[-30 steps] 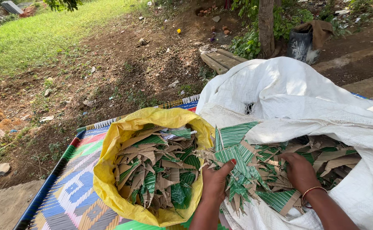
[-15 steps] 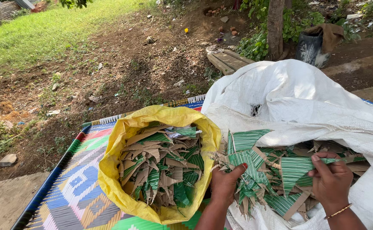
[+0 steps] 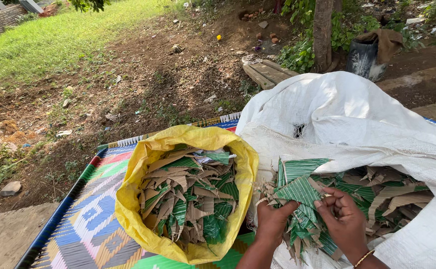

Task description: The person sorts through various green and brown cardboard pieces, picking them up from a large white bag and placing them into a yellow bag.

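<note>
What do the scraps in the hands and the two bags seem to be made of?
Scraps: likely laminated card, ribbed green face, brown matte back.
White sack: woven plastic, visible weave.
Yellow bag: thin crinkled plastic, it seems.
Left hand and right hand grip the scraps.

left hand [image 3: 272,221]: grip closed, thumb out | right hand [image 3: 345,221]: fingers curled, pinching | wrists close together

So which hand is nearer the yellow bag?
Left. The left hand grips green scraps just beside the yellow bag rim; the right hand is farther over the white sack.
</note>
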